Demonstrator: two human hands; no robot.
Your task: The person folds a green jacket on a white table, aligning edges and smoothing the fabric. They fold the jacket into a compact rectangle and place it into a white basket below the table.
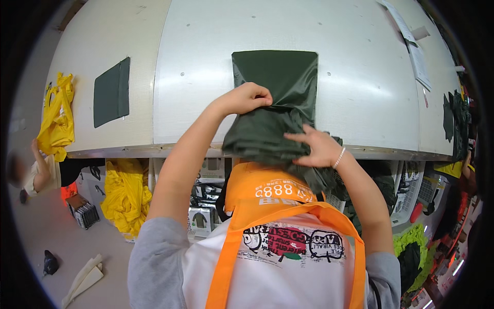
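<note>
A dark green, shiny garment (pixel 275 77) lies in front of me at the table's near edge. Its far part is spread flat in a neat rectangle, while its near part is bunched up and hangs over the edge toward my orange apron. My left hand (pixel 249 98) is closed on the fabric, pinching it at the fold line. To the right, my right hand (pixel 320 148) rests on the bunched cloth with its thumb and fingers spread apart. Some of the near cloth is blurred.
The white table (pixel 206 31) carries a folded dark green piece (pixel 111 92) at left and papers (pixel 414 51) at right. Yellow garments (pixel 126 198) and bins of packaged garments (pixel 201 216) sit below the edge. Another person (pixel 43 170) handles a yellow garment (pixel 57 118) at far left.
</note>
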